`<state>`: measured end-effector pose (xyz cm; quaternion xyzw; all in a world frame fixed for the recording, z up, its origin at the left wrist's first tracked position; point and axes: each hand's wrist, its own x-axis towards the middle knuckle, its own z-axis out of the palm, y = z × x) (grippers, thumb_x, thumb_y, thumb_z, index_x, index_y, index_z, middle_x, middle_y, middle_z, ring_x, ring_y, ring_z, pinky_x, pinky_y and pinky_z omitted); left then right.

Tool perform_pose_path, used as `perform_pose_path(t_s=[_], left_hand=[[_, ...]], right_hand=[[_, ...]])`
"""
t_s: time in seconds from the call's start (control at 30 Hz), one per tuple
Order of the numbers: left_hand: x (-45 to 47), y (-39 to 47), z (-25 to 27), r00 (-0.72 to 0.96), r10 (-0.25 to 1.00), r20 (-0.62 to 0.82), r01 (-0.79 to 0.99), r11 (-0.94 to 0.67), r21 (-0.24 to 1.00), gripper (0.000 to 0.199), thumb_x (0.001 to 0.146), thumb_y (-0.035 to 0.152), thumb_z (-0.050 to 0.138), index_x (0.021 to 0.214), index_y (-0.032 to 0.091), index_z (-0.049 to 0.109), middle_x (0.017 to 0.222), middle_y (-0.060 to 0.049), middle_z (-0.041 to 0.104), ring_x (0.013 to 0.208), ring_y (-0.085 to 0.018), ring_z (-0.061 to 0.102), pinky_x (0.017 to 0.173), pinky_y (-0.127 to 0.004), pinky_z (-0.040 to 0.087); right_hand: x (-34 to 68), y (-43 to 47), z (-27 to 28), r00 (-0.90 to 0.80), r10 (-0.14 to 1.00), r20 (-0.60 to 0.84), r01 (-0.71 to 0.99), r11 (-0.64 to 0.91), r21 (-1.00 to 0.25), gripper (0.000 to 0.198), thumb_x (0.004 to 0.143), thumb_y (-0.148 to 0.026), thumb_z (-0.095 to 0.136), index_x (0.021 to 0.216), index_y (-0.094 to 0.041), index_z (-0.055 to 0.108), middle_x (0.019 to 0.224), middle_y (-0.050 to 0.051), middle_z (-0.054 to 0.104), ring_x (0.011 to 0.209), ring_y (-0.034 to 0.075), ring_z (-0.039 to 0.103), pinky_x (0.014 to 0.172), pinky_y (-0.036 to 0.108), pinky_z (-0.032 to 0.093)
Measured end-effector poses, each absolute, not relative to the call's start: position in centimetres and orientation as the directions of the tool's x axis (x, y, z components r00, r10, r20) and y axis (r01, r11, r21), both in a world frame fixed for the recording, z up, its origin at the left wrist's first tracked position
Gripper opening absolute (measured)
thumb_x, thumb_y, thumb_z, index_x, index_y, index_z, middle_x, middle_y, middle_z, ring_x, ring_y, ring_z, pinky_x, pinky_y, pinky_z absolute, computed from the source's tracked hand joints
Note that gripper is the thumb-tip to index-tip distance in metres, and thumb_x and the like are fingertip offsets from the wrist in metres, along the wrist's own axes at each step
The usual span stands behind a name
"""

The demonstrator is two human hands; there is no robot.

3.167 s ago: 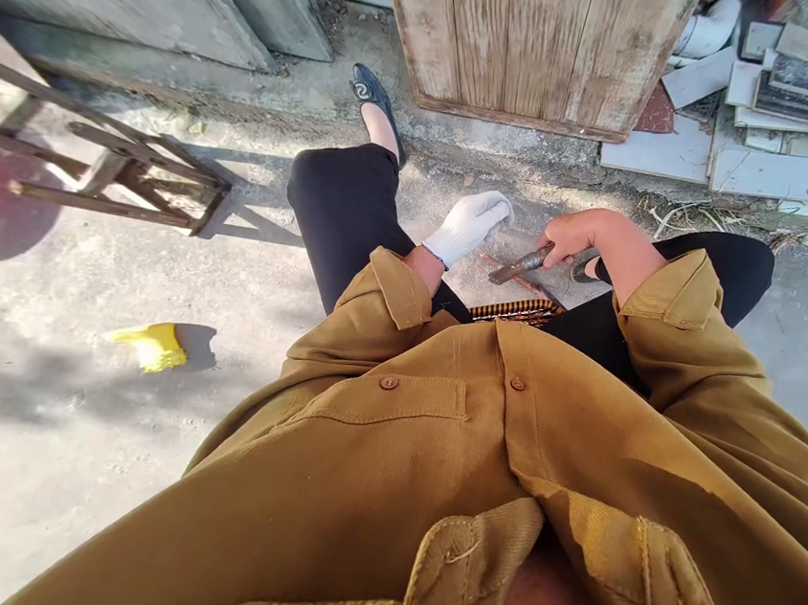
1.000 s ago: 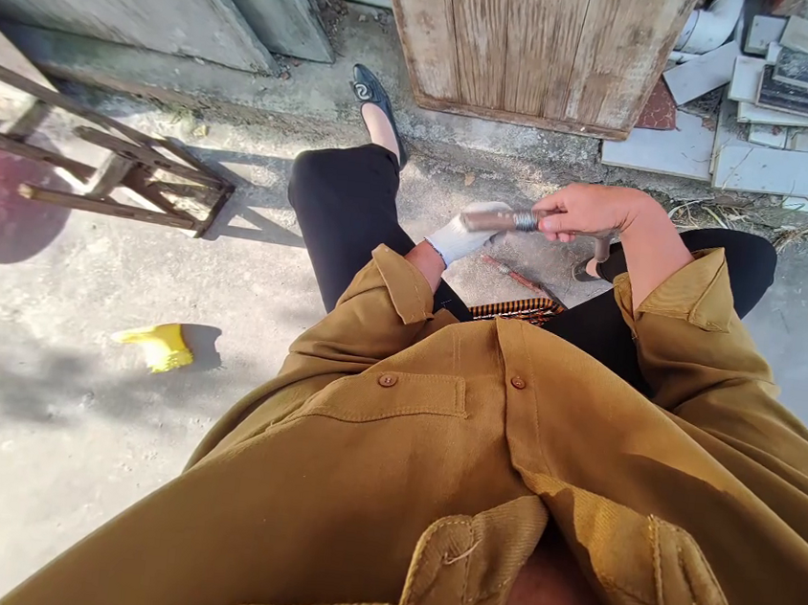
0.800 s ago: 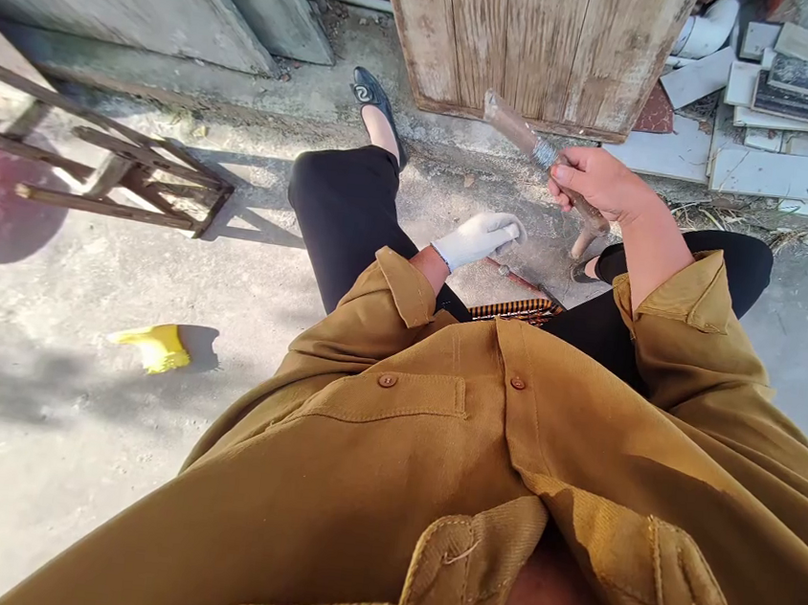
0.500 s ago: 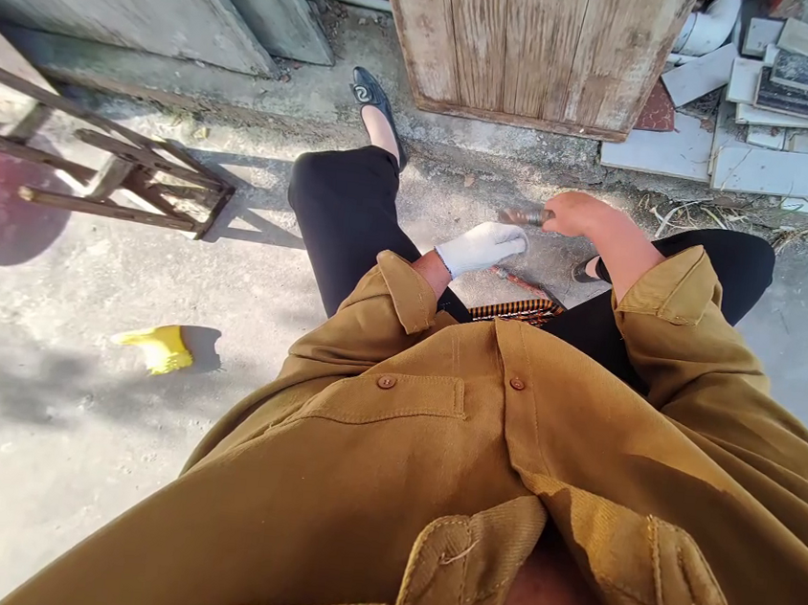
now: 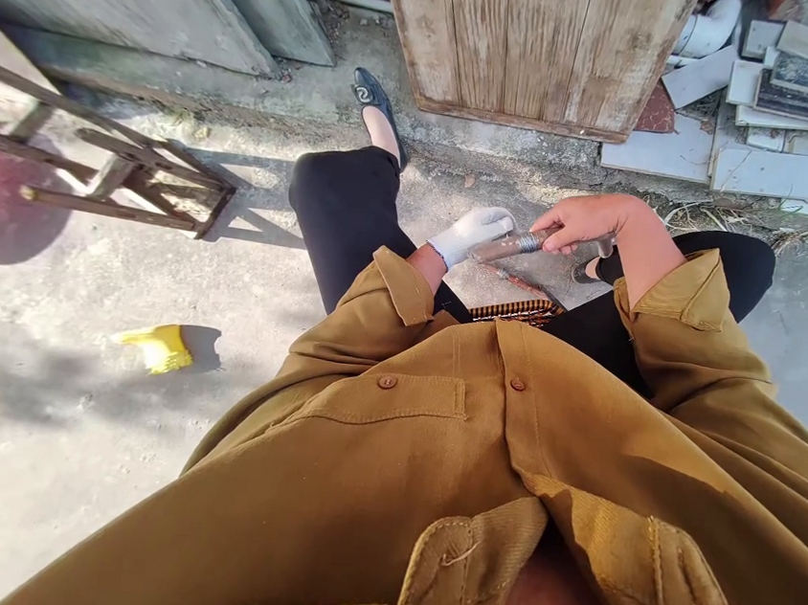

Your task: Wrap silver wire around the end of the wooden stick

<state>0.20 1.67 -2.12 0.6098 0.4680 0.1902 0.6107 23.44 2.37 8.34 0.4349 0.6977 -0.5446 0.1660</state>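
My right hand [image 5: 580, 223], bare, is wrapped round a brown stick-like tool [image 5: 507, 247] with wire wound about its middle. The tool's thick brown end points down and to the left, and a small greyish part shows on the other side of the hand. My left hand [image 5: 470, 235] wears a white knitted glove and lies beside the brown end. Its fingers are pressed together, and what they hold, if anything, is hidden. Below the hands, between my legs, are a black-and-orange woven edge [image 5: 511, 310] and a thin reddish piece [image 5: 518, 280].
A wooden frame [image 5: 136, 168] like a stool stands on the concrete at left, near a red round object [image 5: 2, 203]. A yellow object [image 5: 162, 348] lies lower left. Wooden boards [image 5: 532, 46] stand ahead. Stacked tiles [image 5: 793, 175] and a white pipe [image 5: 714, 25] are at upper right.
The tool in my right hand has come down and left, and more of it shows. My gloved left hand has shifted slightly left and up.
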Motion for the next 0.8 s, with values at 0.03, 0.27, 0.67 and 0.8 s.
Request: perform_pose_path(t_s=[0.03, 0.27, 0.67, 0.8], left_hand=[[0.3, 1.6, -2.1, 0.501, 0.796, -0.339, 0.331, 0.185, 0.925, 0.018, 0.101, 0.020, 0.057, 0.084, 0.018, 0.063, 0.065, 0.003, 0.055, 0.061, -0.010, 0.050, 0.059, -0.022, 0.041], [1.0, 0.5, -1.4, 0.666, 0.683, -0.301, 0.416, -0.005, 0.909, 0.021, 0.099, 0.019, 0.051, 0.088, 0.018, 0.069, 0.058, 0.005, 0.051, 0.054, -0.011, 0.046, 0.058, -0.025, 0.036], [-0.2, 1.2, -0.2, 0.524, 0.809, -0.265, 0.424, 0.023, 0.906, 0.020, 0.099, 0.023, 0.054, 0.083, 0.018, 0.065, 0.070, 0.001, 0.058, 0.061, -0.012, 0.049, 0.063, -0.028, 0.041], [0.1, 1.7, 0.0, 0.501, 0.808, -0.309, 0.414, 0.090, 0.906, 0.022, 0.103, 0.017, 0.052, 0.085, 0.017, 0.066, 0.066, 0.002, 0.056, 0.062, -0.012, 0.048, 0.063, -0.026, 0.040]], right_hand=[[23.6, 2.4, 8.6, -0.550, 0.516, -0.657, 0.762, -0.012, -0.647, 0.010, 0.100, -0.028, 0.073, 0.096, -0.020, 0.072, 0.084, 0.001, 0.069, 0.077, 0.017, 0.062, 0.080, 0.030, 0.050], [24.7, 4.0, 6.2, -0.089, 0.935, -0.343, 0.703, -0.185, -0.687, 0.026, 0.115, -0.041, 0.058, 0.112, -0.017, 0.067, 0.090, 0.010, 0.069, 0.085, 0.022, 0.063, 0.085, 0.038, 0.053], [21.0, 2.0, 5.1, -0.439, 0.225, -0.870, 0.894, 0.209, -0.397, 0.020, 0.101, -0.022, 0.069, 0.117, -0.018, 0.081, 0.077, 0.002, 0.067, 0.074, 0.019, 0.063, 0.074, 0.032, 0.049], [22.4, 2.0, 7.8, -0.586, 0.265, -0.766, 0.809, 0.137, -0.572, 0.015, 0.099, -0.030, 0.072, 0.108, -0.020, 0.080, 0.081, 0.000, 0.068, 0.080, 0.018, 0.066, 0.081, 0.030, 0.050]])
